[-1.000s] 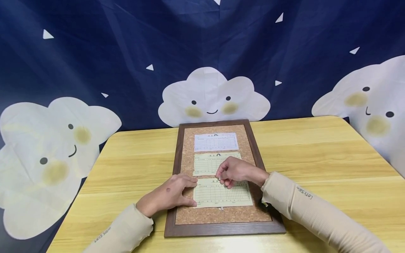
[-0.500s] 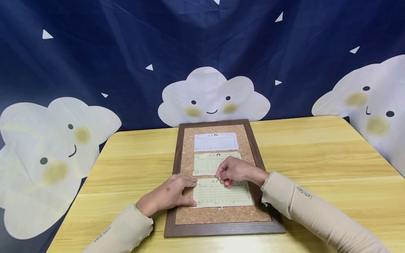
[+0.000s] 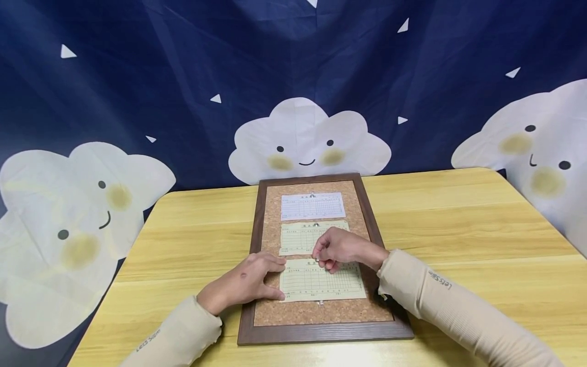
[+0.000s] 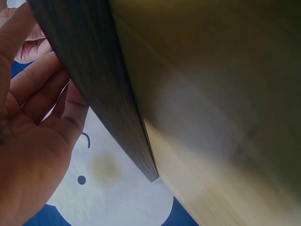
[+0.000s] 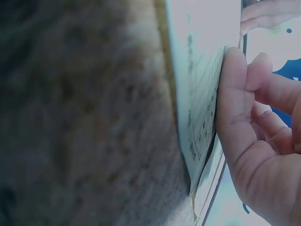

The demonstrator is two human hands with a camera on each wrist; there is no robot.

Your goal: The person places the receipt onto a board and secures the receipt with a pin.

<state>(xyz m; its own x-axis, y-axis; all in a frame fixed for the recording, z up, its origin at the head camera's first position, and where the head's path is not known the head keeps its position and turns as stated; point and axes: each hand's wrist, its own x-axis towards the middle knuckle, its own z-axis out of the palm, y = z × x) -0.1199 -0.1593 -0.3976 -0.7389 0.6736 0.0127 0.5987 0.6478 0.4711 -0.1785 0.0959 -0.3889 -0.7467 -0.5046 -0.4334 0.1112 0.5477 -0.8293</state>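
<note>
A framed corkboard [image 3: 293, 313] lies on the table, bearing three printed paper slips in a column. My right hand [image 3: 339, 248] pinches a small shiny pin [image 3: 317, 260] at the top edge of the lowest yellowish slip [image 3: 316, 283]. Its curled fingers cover part of that edge. On the slip's left side, my left hand [image 3: 249, 279] rests with thumb and fingers spread, fingertips at the paper's edge. In the right wrist view, my right fingers [image 5: 233, 94] press close against the paper [image 5: 202, 84]. The left wrist view has my left hand [image 4: 37, 127] beside the dark wooden frame [image 4: 94, 84].
Above are a yellowish middle slip [image 3: 295, 239] and a whitish top slip [image 3: 312, 208], each with a shiny fastener at its top edge. A small shiny bit [image 3: 320, 303] shows below the lowest slip. The wooden table [image 3: 458, 229] meets a blue cloud-patterned curtain [image 3: 197, 61].
</note>
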